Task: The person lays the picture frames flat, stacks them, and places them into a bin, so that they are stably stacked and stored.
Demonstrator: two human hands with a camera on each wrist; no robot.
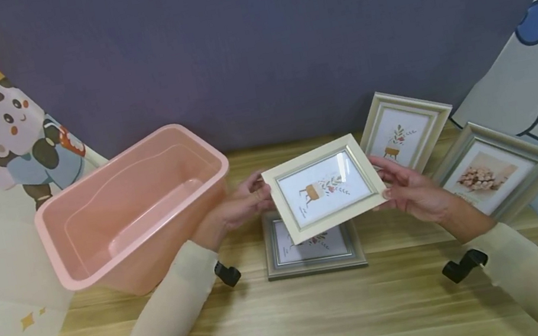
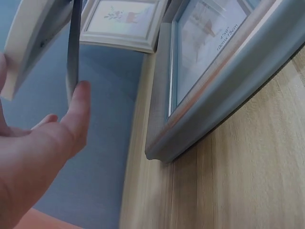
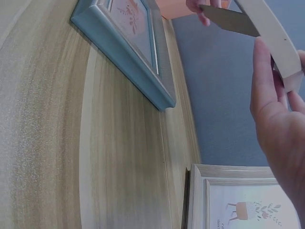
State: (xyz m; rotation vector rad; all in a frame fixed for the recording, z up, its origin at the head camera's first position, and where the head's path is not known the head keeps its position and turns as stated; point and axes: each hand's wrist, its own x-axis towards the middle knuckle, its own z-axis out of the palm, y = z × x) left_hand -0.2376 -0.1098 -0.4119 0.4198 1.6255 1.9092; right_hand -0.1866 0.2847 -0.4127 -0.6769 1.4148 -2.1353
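Both hands hold a cream picture frame [image 1: 330, 228] at its two short sides, tilted, with its flower print turned sideways. My left hand [image 1: 243, 202] grips the left edge; in the left wrist view a finger touches the dark support leg [image 2: 73, 52] that sticks out behind the frame. My right hand [image 1: 416, 193] pinches the right edge near the lower corner, thumb in front and fingers behind. Below, a grey picture frame [image 1: 317, 266] lies face up on the table, partly hidden by the cream one in the head view.
A pink plastic bin [image 1: 179, 226] stands to the left on the wooden table [image 1: 297, 325]. At the right, a light champagne frame [image 1: 369, 120] and a silver frame with a flower photo [image 1: 510, 203] stand leaning back. A dark blue partition [image 1: 260, 55] rises behind.
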